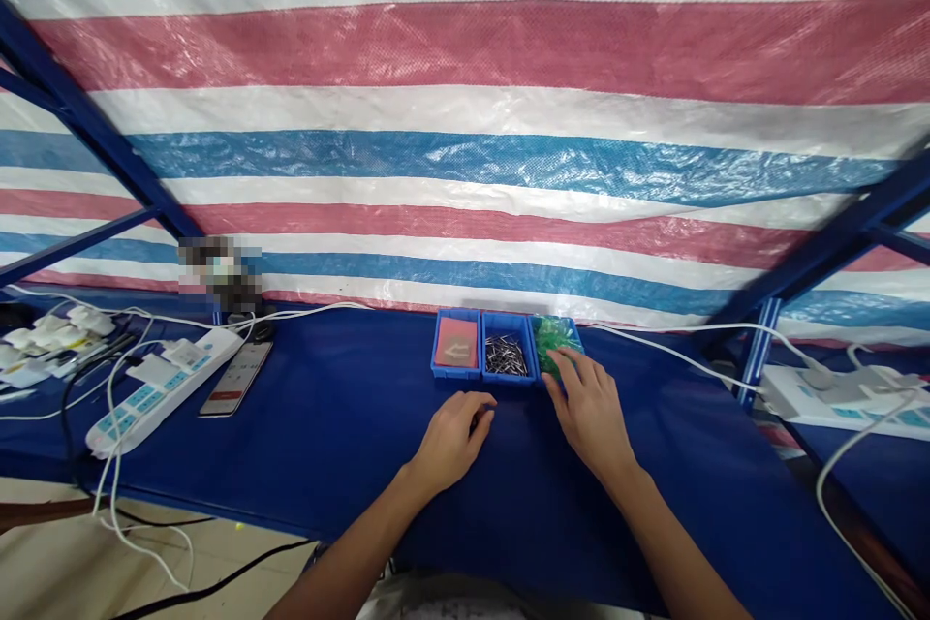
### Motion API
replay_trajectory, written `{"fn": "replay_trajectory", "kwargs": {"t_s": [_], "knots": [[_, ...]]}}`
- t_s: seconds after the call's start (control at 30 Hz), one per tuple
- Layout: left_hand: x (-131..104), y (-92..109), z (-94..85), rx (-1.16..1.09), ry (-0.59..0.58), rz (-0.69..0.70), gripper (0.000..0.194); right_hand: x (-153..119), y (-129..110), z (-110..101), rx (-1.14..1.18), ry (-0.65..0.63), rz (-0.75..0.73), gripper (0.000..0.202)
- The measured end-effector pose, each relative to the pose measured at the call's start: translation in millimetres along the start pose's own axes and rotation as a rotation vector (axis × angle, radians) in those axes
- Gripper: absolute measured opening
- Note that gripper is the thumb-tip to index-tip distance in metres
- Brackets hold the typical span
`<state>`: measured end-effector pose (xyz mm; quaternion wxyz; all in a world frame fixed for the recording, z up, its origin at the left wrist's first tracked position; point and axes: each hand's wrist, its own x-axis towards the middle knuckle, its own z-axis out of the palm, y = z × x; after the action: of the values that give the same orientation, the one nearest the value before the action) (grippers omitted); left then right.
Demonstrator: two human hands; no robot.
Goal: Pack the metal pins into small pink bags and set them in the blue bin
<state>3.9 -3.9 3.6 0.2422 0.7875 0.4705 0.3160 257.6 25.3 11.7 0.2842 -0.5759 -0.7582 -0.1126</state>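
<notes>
Three small blue bins stand side by side at the back of the blue table. The left bin (456, 372) holds pink sheets with a pale arrow mark. Many metal nails or screws (507, 356) fill the middle bin. In the right bin are green, clear-looking pieces (553, 334). My right hand (590, 402) reaches over the front of that bin, its fingertips at the green pieces; whether it grips one is hidden. My left hand (454, 436) rests on the table in front of the left and middle bins, fingers curled, thumb near the forefinger; nothing shows in it.
A white power strip (164, 397) and a phone (236, 380) lie at the left, among cables and plugs. Another power strip (847, 397) is at the right. Blue metal posts (759, 349) and a striped tarp (509, 155) stand behind.
</notes>
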Motion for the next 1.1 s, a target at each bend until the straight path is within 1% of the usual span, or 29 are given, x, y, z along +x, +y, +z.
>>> {"fn": "replay_trajectory", "kwargs": {"t_s": [0.1,0.17,0.23,0.37,0.47,0.5,0.6,0.7,0.8,0.9,1.0,1.1], "knots": [[-0.7,0.9,-0.2,0.008,0.001,0.008,0.022,1.3,1.9,11.5,-0.051,-0.043,-0.018,0.066],[-1.5,0.7,0.3,0.014,0.003,0.023,0.021,3.6,5.4,17.1,-0.090,-0.086,-0.054,0.073],[-2.0,0.1,1.0,0.022,0.006,0.038,0.021,10.1,8.6,18.1,-0.121,-0.110,-0.065,0.078],[-2.1,-0.4,1.6,0.028,0.018,0.056,0.020,31.6,11.5,15.6,-0.145,-0.130,-0.040,0.078],[-2.2,0.6,0.9,0.028,0.035,0.071,0.020,42.0,14.8,23.7,-0.150,-0.217,0.005,0.074],[-2.5,1.1,0.7,0.028,0.043,0.077,0.020,43.1,16.4,28.1,-0.154,-0.246,0.017,0.071],[-3.0,2.6,0.1,0.024,0.068,0.101,0.021,41.9,20.7,39.3,-0.162,-0.275,0.026,0.068],[0.7,4.6,-3.5,0.024,0.108,0.131,0.022,40.3,20.6,40.3,-0.170,-0.282,0.026,0.067],[14.2,6.2,-15.3,0.050,0.175,0.171,0.022,40.7,16.2,34.6,-0.191,-0.241,0.044,0.070],[38.4,3.3,-34.2,0.126,0.246,0.180,0.022,41.9,12.7,31.0,-0.218,-0.218,0.059,0.076],[68.1,-7.6,-49.8,0.311,0.243,0.132,0.026,43.1,12.6,31.8,-0.222,-0.255,0.063,0.076],[94.4,-24.5,-54.6,0.421,0.216,0.114,0.031,43.4,13.2,33.5,-0.207,-0.276,0.087,0.074]]}}
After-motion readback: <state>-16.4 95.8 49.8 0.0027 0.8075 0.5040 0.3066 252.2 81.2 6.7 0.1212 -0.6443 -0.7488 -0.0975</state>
